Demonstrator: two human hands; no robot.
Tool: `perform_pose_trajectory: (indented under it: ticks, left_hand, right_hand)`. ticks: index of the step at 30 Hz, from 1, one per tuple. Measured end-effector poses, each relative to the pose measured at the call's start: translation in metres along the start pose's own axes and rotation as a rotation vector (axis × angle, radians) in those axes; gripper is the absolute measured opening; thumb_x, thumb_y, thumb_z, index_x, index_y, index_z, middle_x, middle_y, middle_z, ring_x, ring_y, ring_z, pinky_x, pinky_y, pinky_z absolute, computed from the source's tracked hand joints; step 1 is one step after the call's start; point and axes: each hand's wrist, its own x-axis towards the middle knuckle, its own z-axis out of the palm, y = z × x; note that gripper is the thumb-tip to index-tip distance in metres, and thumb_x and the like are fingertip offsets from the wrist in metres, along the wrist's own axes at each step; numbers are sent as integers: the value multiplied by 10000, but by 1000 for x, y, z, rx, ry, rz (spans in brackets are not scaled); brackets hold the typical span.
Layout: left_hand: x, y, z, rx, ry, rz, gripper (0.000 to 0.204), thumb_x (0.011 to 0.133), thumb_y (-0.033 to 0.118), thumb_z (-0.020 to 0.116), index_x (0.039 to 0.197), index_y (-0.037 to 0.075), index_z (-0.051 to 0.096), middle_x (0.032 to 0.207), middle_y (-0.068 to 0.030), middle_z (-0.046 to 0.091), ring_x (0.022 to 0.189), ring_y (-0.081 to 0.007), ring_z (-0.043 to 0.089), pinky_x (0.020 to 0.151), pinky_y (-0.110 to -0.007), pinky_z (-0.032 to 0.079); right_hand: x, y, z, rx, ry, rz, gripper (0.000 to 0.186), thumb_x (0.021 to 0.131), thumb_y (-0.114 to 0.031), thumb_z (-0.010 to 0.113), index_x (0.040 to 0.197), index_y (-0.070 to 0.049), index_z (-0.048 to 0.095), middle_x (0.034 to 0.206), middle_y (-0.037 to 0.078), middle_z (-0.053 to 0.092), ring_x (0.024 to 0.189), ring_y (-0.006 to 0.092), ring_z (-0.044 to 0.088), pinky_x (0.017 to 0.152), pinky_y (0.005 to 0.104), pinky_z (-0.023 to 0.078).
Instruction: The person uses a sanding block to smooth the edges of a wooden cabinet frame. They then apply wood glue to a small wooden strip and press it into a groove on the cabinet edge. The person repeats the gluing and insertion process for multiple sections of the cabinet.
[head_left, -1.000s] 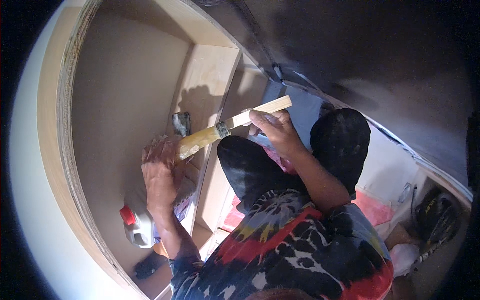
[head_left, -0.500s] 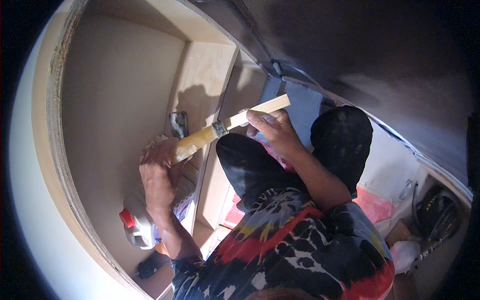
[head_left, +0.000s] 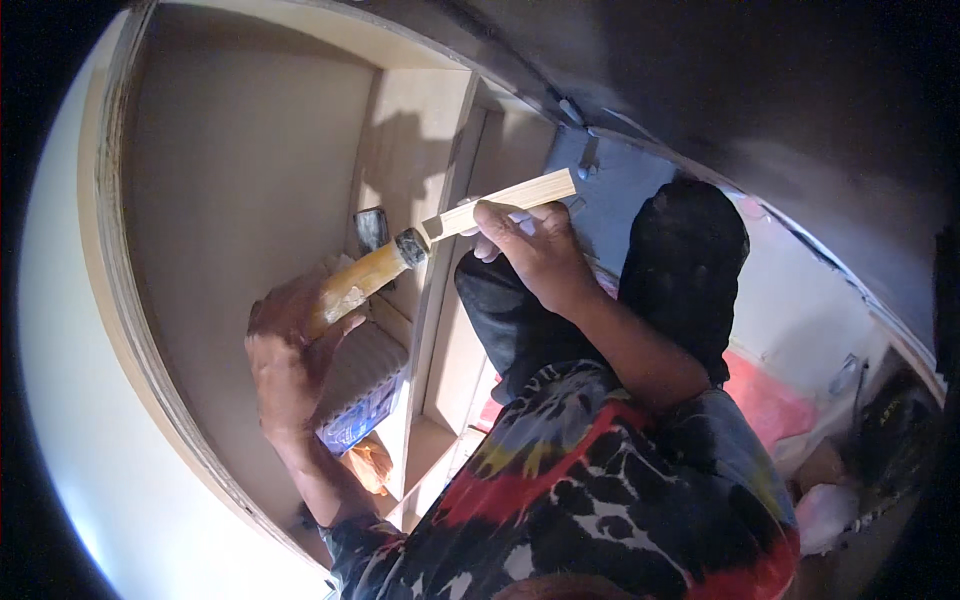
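Note:
My left hand (head_left: 285, 345) is closed around a thick yellow cylinder (head_left: 362, 283), stained with whitish residue and ringed by a dark collar at its far end. Its exact kind I cannot make out. In my right hand (head_left: 535, 255) a pale, flat wooden strip (head_left: 525, 195) is pinched between thumb and fingers, slanting up to the right. The strip's lower left end meets or nearly meets the dark collar; a small greyish piece shows there. Both hands are raised above my bent knees (head_left: 685, 270), at the front of a wooden cabinet (head_left: 250, 150).
Inside the cabinet stand a small dark object (head_left: 371, 230), a ribbed pale pack with a purple label (head_left: 365, 412) and an orange bag (head_left: 368, 464). A dark panel (head_left: 760, 120) slopes overhead at right. Red material (head_left: 765, 400) and a black bag (head_left: 890, 420) lie at the right.
Both hands have shifted left with the yellow cylinder and strip, the left one more. The strip has tilted slightly flatter. The red-capped jug seen before is now hidden behind my left arm.

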Motion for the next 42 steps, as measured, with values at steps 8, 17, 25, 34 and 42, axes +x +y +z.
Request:
perform_pose_trajectory:
  ticks: [8,17,25,34,42]
  left_hand:
    - [0,-3,4,-20,15,15,523,645,208,843,1091,25,640,993,-154,662,901,-340,610,788,-430,475]
    - [1,-7,20,-114,38,17,506,674,243,819,1096,26,643,901,-144,658,805,-323,607,721,-414,458]
    - [0,-11,20,-114,49,15,477,688,233,812,1083,24,644,923,-152,659,826,-335,611,738,-428,459]
    - [-6,-16,27,-104,31,-6,482,683,240,820,1076,21,649,975,-166,668,843,-344,620,746,-427,474]
    - [-3,-12,38,-208,82,-18,494,649,195,839,1078,36,654,949,-173,678,881,-359,634,768,-423,488]
  right_hand:
    - [-1,-15,-6,-100,-20,12,239,922,-180,634,975,52,661,860,100,694,688,116,660,592,245,551]
    - [-1,-12,-10,-145,-25,27,253,924,-182,630,979,63,657,857,109,697,683,118,663,597,248,550]
    - [-3,-7,-9,-91,-6,-27,176,942,-151,617,979,13,669,759,42,659,656,86,595,619,243,493]
    - [-2,-6,-10,-132,-30,-2,208,929,-150,626,970,52,656,830,82,683,681,105,647,602,243,543]
    - [-1,-3,-10,-124,-34,-50,214,936,-160,618,956,49,657,796,64,675,658,97,634,580,245,524]
